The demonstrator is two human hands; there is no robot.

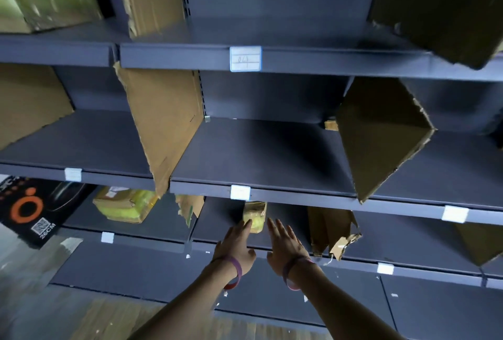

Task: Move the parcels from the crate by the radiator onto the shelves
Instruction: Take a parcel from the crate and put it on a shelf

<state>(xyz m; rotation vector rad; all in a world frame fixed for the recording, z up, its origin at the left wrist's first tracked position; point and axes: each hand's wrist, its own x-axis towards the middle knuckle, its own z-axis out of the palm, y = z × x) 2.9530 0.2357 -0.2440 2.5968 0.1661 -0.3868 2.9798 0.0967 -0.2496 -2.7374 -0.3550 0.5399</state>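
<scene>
Left hand (236, 244), fingers straight, touches the left side of the parcel (255, 217), which stands at 6 o'clock on the low shelf (394, 236). Right hand (285, 247), fingers spread, hovers just beside it at 5 o'clock. Small and taped, it is probably light and stiff: squeeze its two sides.

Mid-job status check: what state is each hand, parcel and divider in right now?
Small yellow parcel: standing on the low shelf, not gripped.
Left hand: open, fingertips at that parcel.
Right hand: open, just beside it.
Larger yellow parcel: lying shelved, one bay left.
Cardboard divider: upright, edge torn.
</scene>
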